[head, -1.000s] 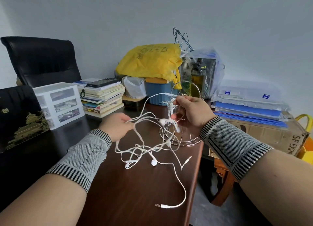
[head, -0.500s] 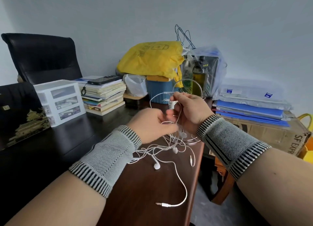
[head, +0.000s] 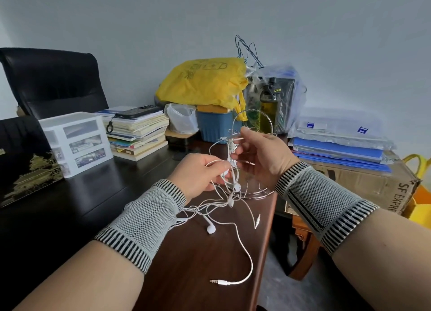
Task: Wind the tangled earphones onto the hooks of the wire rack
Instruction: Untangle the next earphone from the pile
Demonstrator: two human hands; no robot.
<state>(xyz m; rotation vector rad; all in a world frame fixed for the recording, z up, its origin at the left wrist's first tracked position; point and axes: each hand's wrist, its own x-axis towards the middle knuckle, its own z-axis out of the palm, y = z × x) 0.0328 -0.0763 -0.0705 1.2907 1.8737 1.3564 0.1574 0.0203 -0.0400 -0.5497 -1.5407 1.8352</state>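
Earphones (head: 229, 203) pinched by both hands at wire rack (head: 254, 189).

Glossy white plastic earphones (head: 221, 201) are trailing thin, smooth cable across a polished dark wood table (head: 210, 259), its near end tipped with a shiny metal plug (head: 214, 281). Beyond them, a bright wire rack (head: 253, 189) of bare metal is catching the light. Ribbed knitted cloth wrist bands (head: 144, 222) are wrapping both forearms. Far left, a black leather-look chair (head: 53, 80) is gleaming softly beside frosted plastic drawers (head: 77, 140) and a stack of paper books (head: 140, 133). A crinkled yellow plastic bag (head: 203, 82) (thin and slightly shiny) is slumping at the far side; matt brown cardboard (head: 373, 184) is sitting right.
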